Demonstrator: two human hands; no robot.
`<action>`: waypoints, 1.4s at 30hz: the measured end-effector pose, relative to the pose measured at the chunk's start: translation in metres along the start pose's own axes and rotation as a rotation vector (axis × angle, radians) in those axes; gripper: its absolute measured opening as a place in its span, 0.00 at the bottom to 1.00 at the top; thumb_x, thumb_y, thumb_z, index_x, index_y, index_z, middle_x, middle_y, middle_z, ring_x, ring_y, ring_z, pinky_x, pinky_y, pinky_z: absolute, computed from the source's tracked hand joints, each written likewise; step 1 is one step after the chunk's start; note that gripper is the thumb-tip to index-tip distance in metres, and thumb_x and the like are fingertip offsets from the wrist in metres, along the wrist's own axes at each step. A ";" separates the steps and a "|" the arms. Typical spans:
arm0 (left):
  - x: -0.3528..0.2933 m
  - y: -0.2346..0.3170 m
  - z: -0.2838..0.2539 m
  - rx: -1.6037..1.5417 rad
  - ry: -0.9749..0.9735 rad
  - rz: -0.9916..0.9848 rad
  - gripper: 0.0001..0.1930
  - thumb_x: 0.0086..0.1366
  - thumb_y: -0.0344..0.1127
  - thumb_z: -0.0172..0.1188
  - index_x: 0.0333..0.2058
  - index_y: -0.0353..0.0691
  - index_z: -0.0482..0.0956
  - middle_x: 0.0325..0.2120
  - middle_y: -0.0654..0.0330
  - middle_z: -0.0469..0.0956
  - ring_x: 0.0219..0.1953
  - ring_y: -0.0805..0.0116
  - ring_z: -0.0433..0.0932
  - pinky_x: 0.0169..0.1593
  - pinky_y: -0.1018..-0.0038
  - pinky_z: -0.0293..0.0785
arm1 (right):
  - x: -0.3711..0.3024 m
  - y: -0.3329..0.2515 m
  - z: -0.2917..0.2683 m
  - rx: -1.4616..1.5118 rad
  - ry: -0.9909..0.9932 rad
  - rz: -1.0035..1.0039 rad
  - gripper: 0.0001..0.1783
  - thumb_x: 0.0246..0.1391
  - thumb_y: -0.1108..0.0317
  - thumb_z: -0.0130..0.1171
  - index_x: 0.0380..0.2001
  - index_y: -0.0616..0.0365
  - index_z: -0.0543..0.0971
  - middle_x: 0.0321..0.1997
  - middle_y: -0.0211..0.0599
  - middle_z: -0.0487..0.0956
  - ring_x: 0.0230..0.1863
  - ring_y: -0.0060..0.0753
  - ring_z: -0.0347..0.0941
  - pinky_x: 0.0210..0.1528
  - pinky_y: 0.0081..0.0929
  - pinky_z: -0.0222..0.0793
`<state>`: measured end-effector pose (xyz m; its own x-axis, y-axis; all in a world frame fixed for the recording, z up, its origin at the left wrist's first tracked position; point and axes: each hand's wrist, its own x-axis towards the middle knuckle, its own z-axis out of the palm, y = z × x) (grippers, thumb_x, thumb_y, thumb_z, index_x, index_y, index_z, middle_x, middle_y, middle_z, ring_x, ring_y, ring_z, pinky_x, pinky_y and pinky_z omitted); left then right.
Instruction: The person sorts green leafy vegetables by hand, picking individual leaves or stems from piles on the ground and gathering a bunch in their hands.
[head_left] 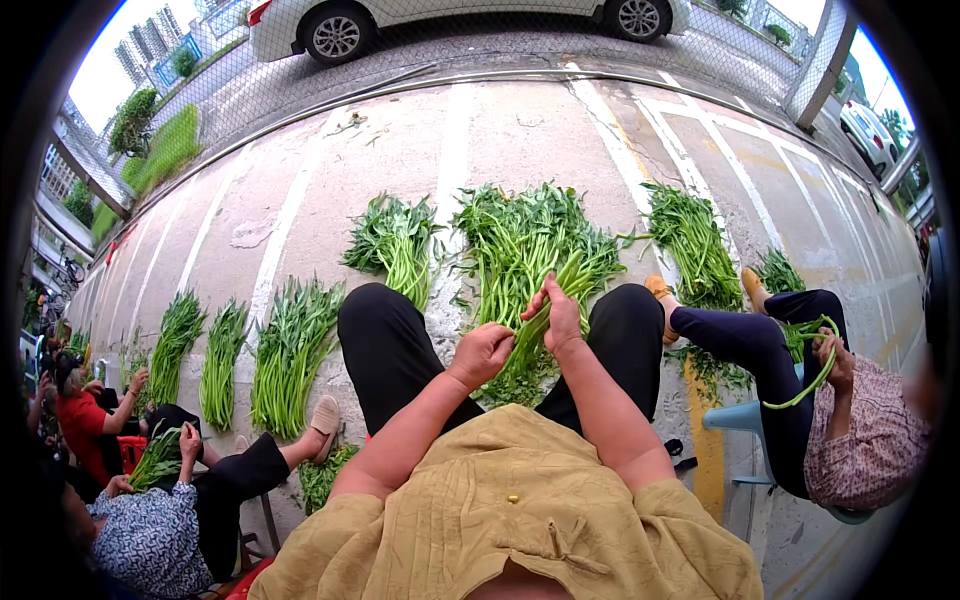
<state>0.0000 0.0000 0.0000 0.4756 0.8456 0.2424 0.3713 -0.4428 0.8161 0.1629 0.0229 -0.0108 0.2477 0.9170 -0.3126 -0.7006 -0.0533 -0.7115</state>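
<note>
As the right hand (562,318) grips a water spinach bunch (528,345), its long axis slanting from upper right to lower left, the left hand (483,356) adjoins its left side, fingers pinched together, whether on a stem unclear; a heap (520,235) lies beyond on the pavement (390,140).

Outdoor concrete ground (520,150), pale and worn, crossed by white painted lines (455,145), with a yellow stripe (706,435) at near right. Directly on it, leafy and green-stemmed, lie 3 long bundles (292,360) side by side at left, a smaller bunch (393,242) left of centre, a broad heap (525,240) in the middle, and another bundle (697,250) at right. Loose leaves (715,370) lie scattered just nearer than the right bundle.
</note>
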 end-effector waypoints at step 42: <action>0.009 -0.007 0.020 -0.096 0.044 -0.041 0.09 0.49 0.31 0.62 0.31 0.36 0.76 0.22 0.58 0.71 0.24 0.67 0.72 0.29 0.76 0.68 | -0.007 -0.008 -0.013 0.049 -0.016 0.052 0.15 0.55 0.58 0.50 0.21 0.55 0.68 0.15 0.33 0.70 0.14 0.30 0.68 0.18 0.30 0.69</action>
<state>0.0172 0.0047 -0.0144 0.4256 0.8756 0.2287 0.3103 -0.3786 0.8720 0.1753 0.0120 -0.0114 0.1996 0.9196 -0.3384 -0.7441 -0.0824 -0.6630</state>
